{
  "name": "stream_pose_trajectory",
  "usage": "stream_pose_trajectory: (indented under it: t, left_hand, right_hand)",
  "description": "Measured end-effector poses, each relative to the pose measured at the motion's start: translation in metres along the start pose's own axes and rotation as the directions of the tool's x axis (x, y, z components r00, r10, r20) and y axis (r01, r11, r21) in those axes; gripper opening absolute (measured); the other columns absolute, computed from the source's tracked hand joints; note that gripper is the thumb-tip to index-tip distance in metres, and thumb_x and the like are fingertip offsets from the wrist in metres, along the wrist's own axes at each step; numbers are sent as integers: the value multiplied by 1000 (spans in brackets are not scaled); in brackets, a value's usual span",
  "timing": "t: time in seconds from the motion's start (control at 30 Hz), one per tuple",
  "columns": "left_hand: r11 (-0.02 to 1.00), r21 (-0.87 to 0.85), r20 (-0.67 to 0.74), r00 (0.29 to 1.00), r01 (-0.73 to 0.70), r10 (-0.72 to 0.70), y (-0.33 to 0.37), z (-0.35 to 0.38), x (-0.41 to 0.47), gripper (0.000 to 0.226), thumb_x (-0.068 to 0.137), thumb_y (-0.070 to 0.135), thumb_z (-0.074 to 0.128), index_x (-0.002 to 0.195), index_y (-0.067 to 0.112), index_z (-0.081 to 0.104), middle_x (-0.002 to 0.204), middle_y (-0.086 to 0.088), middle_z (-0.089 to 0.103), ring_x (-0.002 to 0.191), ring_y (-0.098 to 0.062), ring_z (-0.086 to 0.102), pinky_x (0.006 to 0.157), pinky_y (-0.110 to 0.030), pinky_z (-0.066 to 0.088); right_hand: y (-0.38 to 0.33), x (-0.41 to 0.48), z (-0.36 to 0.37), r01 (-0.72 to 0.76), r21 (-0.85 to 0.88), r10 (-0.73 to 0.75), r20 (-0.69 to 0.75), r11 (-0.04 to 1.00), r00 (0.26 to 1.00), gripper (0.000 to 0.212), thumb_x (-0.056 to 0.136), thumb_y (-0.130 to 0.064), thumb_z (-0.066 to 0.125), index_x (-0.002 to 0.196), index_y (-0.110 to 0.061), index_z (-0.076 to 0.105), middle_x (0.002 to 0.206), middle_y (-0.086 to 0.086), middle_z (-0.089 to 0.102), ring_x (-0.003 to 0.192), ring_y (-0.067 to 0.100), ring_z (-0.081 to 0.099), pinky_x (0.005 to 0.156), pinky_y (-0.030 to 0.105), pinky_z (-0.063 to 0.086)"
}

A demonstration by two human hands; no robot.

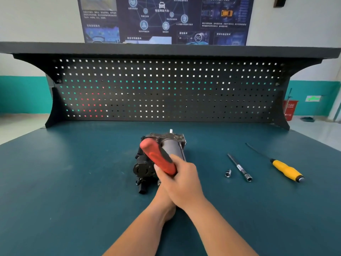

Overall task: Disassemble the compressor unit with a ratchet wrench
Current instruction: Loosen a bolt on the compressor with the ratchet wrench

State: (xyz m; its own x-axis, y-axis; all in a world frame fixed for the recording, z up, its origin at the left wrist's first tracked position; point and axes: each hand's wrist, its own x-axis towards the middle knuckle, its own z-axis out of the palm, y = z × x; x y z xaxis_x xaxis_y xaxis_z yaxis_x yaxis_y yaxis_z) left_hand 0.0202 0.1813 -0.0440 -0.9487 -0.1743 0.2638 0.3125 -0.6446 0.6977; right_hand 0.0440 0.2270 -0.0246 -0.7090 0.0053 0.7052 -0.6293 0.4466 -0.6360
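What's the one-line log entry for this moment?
tool: ratchet wrench over compressor unit | right hand: grips handle | left hand: mostly hidden | aside: socket, extension bar, yellow screwdriver

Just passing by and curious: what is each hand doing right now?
Left hand: mostly hidden under the right one; cannot be told.
Right hand: closed, gripping the red-handled ratchet wrench.

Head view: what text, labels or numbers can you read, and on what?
"5G": poster, lower right.
"通信技术": poster heading beside it.
"智能网联汽车": poster, under the car icon.
Poster small print: too blurred to read.
Red bin and green wall sign: markings blurred, unreadable.
Compressor, wrench, screwdriver: no text visible.
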Motion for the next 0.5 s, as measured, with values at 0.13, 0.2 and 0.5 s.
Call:
stream_pose_trajectory:
  t: [0.13, 0.2, 0.5]
  left_hand:
    - [774, 623, 263, 903, 111, -341, -12, -28, -7, 25, 78, 7, 66, 54, 12, 61, 46, 4, 52, 44, -9, 46, 47, -20, 37]
    - [759, 595, 175, 879, 264, -443, -17, -35, -3, 38, 87, 2, 59, 51, 14, 59, 44, 4, 49, 38, -5, 41, 40, -16, 34]
    - [754, 566, 140, 863, 333, -486, -17, -31, -3, 23, 89, 17, 61, 69, 8, 60, 56, -2, 52, 41, -4, 46, 40, -15, 40]
  right_hand:
    - [2, -5, -10, -141, 324, 242, -296, 936, 924, 22, 75, -30, 62, 57, -25, 52, 47, -11, 51, 44, 0, 45, 46, 17, 36]
    - [8, -5, -21, -165, 584, 478, -435, 795, 763, 24, 76, -27, 58, 58, -23, 43, 41, -13, 42, 39, 3, 38, 41, 18, 32]
    - [30, -3, -38, -22, 897, 810, -387, 441, 441, 23, 91, -17, 46, 72, -18, 32, 42, -12, 29, 36, 6, 25, 37, 16, 20]
